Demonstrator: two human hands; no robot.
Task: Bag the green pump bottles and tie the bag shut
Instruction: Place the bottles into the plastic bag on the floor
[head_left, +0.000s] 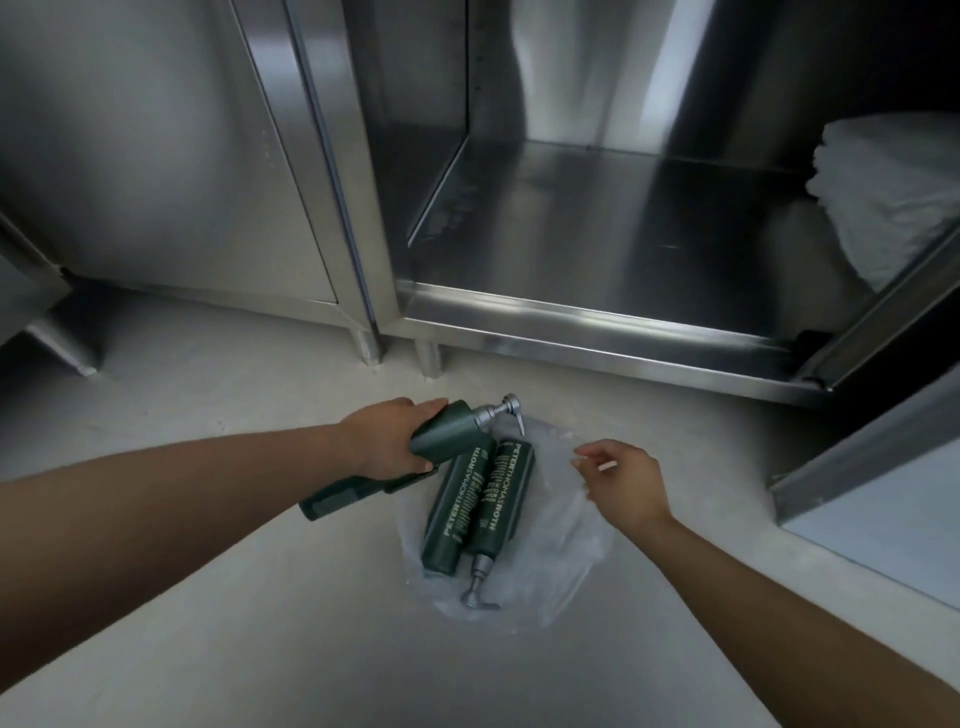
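You are still bagging. Your left hand (387, 441) grips a green bottle (447, 426) above the clear bag (561, 545) at lower middle, where two bottles (478, 504) lie. Your right hand (621, 480) fingers pinch the rim. Next, slide it in.

The left hand (387, 441) covers the middle of the green bottle (447, 431) it grips, and another dark green piece (337, 498) pokes out beneath the wrist, too hidden to identify. At right of centre the clear bag (566, 540) is so faint its opening can't be made out. The white folded cloth (893, 197) is cut off by the right edge.
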